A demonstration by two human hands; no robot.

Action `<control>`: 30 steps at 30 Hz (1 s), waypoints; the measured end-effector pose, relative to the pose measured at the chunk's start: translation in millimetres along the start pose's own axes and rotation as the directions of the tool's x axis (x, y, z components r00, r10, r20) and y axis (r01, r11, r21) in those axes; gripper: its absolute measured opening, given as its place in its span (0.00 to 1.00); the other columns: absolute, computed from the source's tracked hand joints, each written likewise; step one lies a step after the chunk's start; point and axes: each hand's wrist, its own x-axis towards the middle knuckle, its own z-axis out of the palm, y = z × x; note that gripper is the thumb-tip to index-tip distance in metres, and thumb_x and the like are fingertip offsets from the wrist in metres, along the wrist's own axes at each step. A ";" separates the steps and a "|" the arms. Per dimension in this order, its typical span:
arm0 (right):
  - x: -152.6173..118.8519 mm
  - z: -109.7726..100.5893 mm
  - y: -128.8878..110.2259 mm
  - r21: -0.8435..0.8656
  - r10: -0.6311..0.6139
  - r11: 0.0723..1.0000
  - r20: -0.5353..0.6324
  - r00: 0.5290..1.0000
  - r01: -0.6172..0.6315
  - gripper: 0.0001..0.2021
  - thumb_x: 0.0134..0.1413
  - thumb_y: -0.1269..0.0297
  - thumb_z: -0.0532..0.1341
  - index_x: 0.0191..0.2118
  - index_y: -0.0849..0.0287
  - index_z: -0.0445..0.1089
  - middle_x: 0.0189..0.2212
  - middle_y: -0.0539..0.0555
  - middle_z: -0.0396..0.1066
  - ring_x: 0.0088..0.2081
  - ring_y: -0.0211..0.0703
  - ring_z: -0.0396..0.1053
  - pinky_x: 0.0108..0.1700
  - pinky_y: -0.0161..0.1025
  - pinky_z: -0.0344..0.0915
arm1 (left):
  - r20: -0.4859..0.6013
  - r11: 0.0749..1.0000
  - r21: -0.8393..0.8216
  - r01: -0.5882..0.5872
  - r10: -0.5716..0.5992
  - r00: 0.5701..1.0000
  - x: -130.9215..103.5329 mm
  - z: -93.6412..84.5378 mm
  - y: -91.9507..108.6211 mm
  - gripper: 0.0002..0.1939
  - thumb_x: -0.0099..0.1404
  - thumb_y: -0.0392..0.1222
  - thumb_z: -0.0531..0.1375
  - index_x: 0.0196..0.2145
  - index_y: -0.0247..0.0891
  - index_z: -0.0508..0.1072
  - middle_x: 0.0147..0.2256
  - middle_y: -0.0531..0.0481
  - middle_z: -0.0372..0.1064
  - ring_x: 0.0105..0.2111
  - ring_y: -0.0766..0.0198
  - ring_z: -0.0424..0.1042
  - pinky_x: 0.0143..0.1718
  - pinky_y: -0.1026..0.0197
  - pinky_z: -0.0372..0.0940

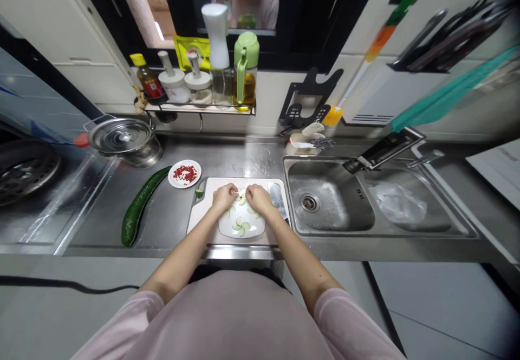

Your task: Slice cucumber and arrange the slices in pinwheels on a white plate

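A white plate (233, 229) lies on the pale cutting board (197, 216), bearing several thin pale-green slices (241, 226) set in small fan-like clusters. Over the plate's far edge, my left hand (225, 196) and my right hand (259, 198) have their fingertips drawn together around the far cluster of slices. Each hand is closed in a pinch; what is between the fingertips is too small to make out. A cleaver blade (276, 195) lies flat at the board's right side, partly behind my right hand. A small green cucumber end (199, 192) rests at the board's upper left corner.
Left of the board are a small plate of chopped red pieces (184, 174), a long cucumber (140, 208) and a lidded steel pot (130, 141). A double sink (333, 195) is to the right. Condiment bottles stand on a wall rack (203, 109) behind.
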 end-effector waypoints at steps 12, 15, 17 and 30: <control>1.6 9.5 -8.5 0.086 -0.013 0.996 -0.018 1.000 0.014 0.09 0.61 0.62 0.55 0.41 0.57 0.71 0.41 0.56 0.70 0.43 0.43 0.65 0.40 0.35 0.56 | -0.019 1.000 0.025 0.002 -0.002 1.000 -1.4 5.2 -2.2 0.06 0.58 0.39 0.59 0.35 0.44 0.74 0.35 0.54 0.76 0.38 0.61 0.72 0.42 0.60 0.57; 2.3 5.8 -7.9 0.149 0.014 0.989 -0.085 0.996 -0.001 0.08 0.59 0.62 0.56 0.38 0.57 0.71 0.38 0.55 0.71 0.41 0.43 0.65 0.39 0.35 0.56 | -0.058 1.000 -0.024 0.007 -0.008 0.998 -2.2 1.0 -4.3 0.06 0.58 0.40 0.60 0.35 0.43 0.74 0.34 0.54 0.76 0.36 0.62 0.71 0.41 0.61 0.58; 0.0 2.2 -5.7 0.219 0.026 0.976 -0.163 0.986 0.010 0.08 0.59 0.63 0.56 0.36 0.58 0.71 0.35 0.54 0.70 0.38 0.42 0.65 0.38 0.35 0.56 | -0.108 0.996 -0.089 0.007 -0.017 0.994 -3.2 -3.1 -8.4 0.07 0.58 0.42 0.60 0.36 0.43 0.74 0.33 0.53 0.75 0.34 0.63 0.71 0.38 0.62 0.58; -61.5 -1.6 33.4 0.540 0.107 0.833 -0.366 0.924 0.117 0.16 0.55 0.52 0.55 0.32 0.59 0.72 0.23 0.52 0.68 0.27 0.42 0.64 0.31 0.36 0.59 | -0.487 0.913 -0.292 0.284 -0.398 0.778 9.8 -81.4 -107.5 0.09 0.58 0.45 0.59 0.34 0.40 0.75 0.30 0.52 0.74 0.31 0.62 0.71 0.34 0.64 0.61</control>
